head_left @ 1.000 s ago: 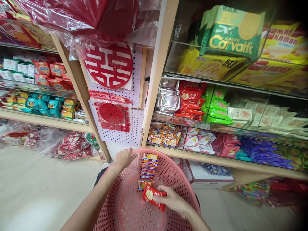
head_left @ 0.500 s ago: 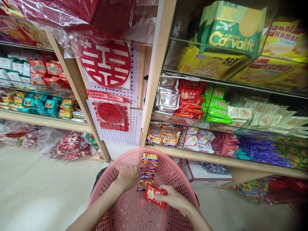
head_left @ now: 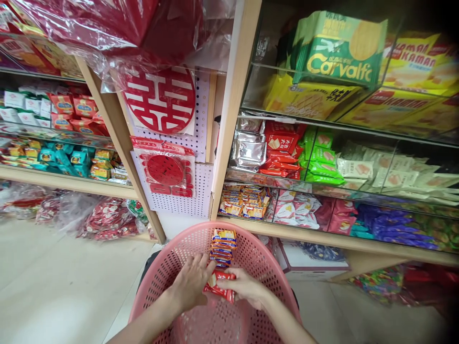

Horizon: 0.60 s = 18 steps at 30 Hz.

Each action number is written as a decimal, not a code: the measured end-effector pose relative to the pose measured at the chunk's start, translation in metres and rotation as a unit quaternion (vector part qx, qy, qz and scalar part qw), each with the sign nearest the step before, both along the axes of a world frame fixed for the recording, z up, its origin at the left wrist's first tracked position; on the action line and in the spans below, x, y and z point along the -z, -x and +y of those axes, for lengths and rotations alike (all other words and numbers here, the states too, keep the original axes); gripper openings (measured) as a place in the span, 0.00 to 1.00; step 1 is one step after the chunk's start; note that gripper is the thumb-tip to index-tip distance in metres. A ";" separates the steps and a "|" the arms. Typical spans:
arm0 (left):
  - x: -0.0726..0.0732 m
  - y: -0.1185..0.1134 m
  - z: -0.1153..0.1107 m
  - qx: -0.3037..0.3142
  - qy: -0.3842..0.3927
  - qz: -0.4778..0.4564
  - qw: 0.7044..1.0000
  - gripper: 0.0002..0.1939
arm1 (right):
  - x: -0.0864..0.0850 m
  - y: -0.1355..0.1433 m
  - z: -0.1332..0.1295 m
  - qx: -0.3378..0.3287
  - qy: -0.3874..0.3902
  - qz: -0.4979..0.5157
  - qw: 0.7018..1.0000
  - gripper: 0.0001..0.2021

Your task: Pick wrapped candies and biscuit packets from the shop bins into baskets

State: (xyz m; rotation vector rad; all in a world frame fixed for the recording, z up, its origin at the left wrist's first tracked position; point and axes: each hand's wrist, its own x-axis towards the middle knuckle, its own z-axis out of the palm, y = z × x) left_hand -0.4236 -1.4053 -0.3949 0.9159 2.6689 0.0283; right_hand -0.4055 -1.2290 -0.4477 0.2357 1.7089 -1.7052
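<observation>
Packet (head_left: 219, 289) between right-hand fingers (head_left: 235, 274)

"Carvalf" can be read on the green pack (head_left: 340, 50), "KAMAN" on yellow packs (head_left: 412, 64), 囍 on a red disc (head_left: 161, 100).

Red packet (head_left: 214, 285) partly hidden by right hand (head_left: 248, 288); basket (head_left: 215, 325) cut off below.

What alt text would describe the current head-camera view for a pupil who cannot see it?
A person's right hand holds a red packet inside a pink perforated basket, the left hand beside it, near a row of orange-and-blue packets. Behind, shelves of wrapped goods flank a panel with round red decorations.
</observation>
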 end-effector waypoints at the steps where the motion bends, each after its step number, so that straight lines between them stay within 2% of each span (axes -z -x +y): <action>1: 0.002 -0.004 0.001 0.024 -0.006 0.013 1.000 0.38 | 0.001 -0.002 -0.003 -0.003 0.010 -0.007 1.000 0.23; 3: 0.008 -0.009 0.002 0.053 -0.012 0.028 0.998 0.31 | 0.004 -0.006 -0.006 -0.005 0.032 -0.023 0.999 0.23; 6: 0.019 -0.013 0.003 0.059 0.004 0.045 0.997 0.23 | 0.009 -0.011 -0.010 -0.012 0.054 -0.032 0.998 0.22; 9: 0.028 -0.015 0.000 0.056 0.019 0.049 0.997 0.25 | 0.011 -0.012 -0.011 -0.030 0.061 -0.034 0.997 0.21; 11: 0.029 -0.015 -0.004 0.045 0.031 0.025 0.998 0.27 | 0.013 -0.012 -0.010 -0.031 0.067 -0.043 0.996 0.22; 15: 0.018 -0.009 -0.013 -0.036 0.059 -0.059 0.996 0.23 | 0.016 -0.010 -0.007 0.013 0.060 -0.055 0.997 0.24; 18: 0.014 0.001 -0.019 -0.131 0.064 -0.059 0.988 0.22 | 0.018 -0.009 -0.004 0.033 0.036 -0.047 0.998 0.25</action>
